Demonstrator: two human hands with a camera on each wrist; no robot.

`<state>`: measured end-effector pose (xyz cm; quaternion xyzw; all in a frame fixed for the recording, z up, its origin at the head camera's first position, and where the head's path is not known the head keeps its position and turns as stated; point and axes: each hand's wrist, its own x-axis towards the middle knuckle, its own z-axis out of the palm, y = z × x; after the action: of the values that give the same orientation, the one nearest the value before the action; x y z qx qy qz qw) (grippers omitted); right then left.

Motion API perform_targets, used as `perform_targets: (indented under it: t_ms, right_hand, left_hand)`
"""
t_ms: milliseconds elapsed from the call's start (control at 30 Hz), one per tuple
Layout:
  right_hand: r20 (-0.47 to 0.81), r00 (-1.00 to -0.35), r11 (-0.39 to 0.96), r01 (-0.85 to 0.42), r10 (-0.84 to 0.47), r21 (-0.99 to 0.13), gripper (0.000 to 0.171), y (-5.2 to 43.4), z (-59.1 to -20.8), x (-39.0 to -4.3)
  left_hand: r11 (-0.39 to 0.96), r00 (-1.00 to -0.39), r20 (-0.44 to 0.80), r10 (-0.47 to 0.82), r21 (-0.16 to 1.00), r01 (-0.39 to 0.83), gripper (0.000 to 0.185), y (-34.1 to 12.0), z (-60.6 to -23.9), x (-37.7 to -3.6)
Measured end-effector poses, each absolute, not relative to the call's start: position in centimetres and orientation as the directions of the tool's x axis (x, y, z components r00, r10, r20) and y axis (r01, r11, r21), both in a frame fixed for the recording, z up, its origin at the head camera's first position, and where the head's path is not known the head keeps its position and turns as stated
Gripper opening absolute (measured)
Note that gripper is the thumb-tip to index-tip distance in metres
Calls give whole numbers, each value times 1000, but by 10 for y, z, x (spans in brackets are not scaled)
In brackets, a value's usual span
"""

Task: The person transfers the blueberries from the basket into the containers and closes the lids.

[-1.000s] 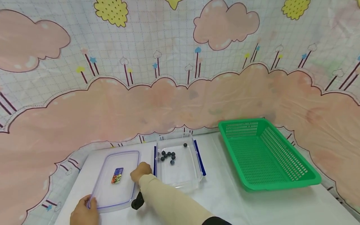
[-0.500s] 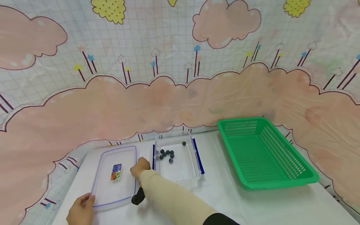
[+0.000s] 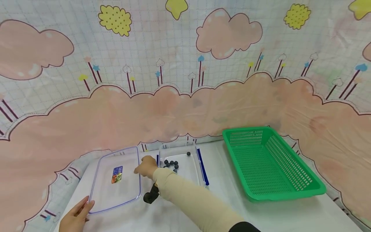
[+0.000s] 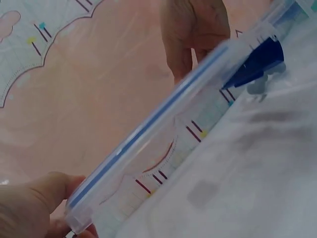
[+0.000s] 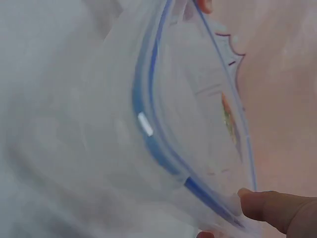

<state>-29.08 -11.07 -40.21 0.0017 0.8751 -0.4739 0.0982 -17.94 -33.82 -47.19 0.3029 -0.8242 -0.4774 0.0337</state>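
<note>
A clear plastic lid [image 3: 116, 177] with a blue rim and a small colourful sticker is held off the white table, tilted. My left hand [image 3: 76, 216] pinches its near left corner; the thumb [image 4: 34, 203] lies against the rim of the lid [image 4: 168, 134]. My right hand [image 3: 147, 167] grips the lid's right edge, and in the right wrist view its thumb [image 5: 277, 210] presses on the lid [image 5: 198, 124]. Just right of the lid stands a clear container [image 3: 200, 174] with blue latches. Several dark berries [image 3: 171, 163] lie in it.
A green perforated basket [image 3: 269, 161] stands on the white table at the right. A cloud-patterned cloth hangs close behind everything as a backdrop. A black strap [image 3: 151, 195] hangs under my right forearm.
The lid lay flat on the table; now both hands have raised it, tilted, and carried it slightly back. The container and basket have not moved.
</note>
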Motion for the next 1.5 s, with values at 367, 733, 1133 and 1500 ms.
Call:
perform_targets:
  t_ms: [367,733,1133,1500]
  right_hand:
    - [-98,-978,524,-12,-183,-852,61,-49,-387,-298]
    - [-145,-978,367,81,-150,-927,61,28,-398,-291]
    - [-47,-998,414,23,-46,-910,57,73,-411,-278]
    - [98,-993,577,-41,68,-815,42,98,-425,-279]
  left_hand:
    - [220,-867,-311,-389,883,-415,94,-291,-437,-189]
    - [280,-937,-217,-273,914,-293,71,-231,-418,-198]
    - [291,-952,-185,-245,922,-254,62,-186,-432,-200]
    - [382,-961,-87,-262,905,-186,48,-148,-442,-211]
